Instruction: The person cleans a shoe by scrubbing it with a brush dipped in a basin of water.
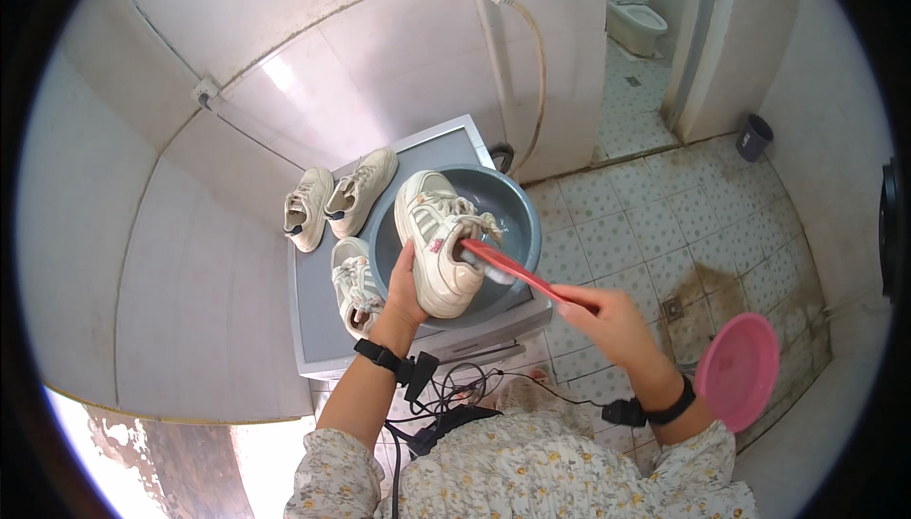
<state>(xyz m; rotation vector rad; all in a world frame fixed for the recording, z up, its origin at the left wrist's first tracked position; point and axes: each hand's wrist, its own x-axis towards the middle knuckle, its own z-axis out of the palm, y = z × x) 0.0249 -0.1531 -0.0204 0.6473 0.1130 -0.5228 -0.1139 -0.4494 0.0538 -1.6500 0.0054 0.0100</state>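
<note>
My left hand (404, 290) grips a white sneaker (440, 234) by its side and sole, holding it over a grey-blue plastic basin (527, 213). In my right hand (601, 320) is the red handle of a shoe brush (516, 270). The far end of the brush reaches into the sneaker's collar opening, and pale bristles show beside the heel. Some water is visible in the basin. A matching sneaker (354, 280) rests just left of the basin, partly hidden by its rim.
The basin stands on a grey-topped washing machine (313, 320) against the tiled wall. Behind it sits a pair of cream sneakers, one left (308, 209) and one right (361, 192). A pink basin (740, 373) is at right. A hose (542, 71) hangs from a tap; cables (455, 391) dangle between my arms.
</note>
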